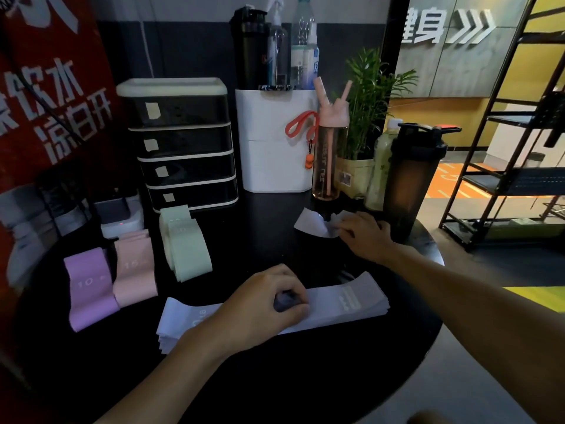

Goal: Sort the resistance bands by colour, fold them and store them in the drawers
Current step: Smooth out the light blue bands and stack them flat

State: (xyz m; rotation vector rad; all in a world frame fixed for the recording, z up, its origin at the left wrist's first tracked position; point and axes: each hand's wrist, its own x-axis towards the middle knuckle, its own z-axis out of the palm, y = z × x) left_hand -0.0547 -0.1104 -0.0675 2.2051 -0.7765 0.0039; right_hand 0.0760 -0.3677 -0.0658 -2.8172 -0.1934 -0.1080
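- Black round table (305, 377) fills the near view, both forearms reaching over its near edge; the light is dim.
- Left hand (266, 304), near the table's middle, has its fingers curled tight and pinches a bunched part of the lilac band stack (345, 304).
- That stack lies flat and long under the hand, one end toward the left edge and the other toward the right edge.
- Purple band (88, 289), pink band (134, 270) and green band (186, 249) lie folded side by side at the left edge, well apart from both hands.
- Right hand (363, 237) is stretched to the far right part of the table, knuckles up, with bent fingers gripping the crumpled end of a loose lilac band (312, 224).
- Drawer unit (183, 142) stands at the far left edge just behind the green band, its four dark drawers closed, each with a paper tag.
- White bin (275, 148) holding bottles stands beside it; then come a pink bottle (328, 160), a potted plant (370, 96) and a dark shaker (409, 179) along the far edge.
- Red banner (46, 102) hangs at the left, and a black shelf rack (504, 148) stands on the floor at the right.
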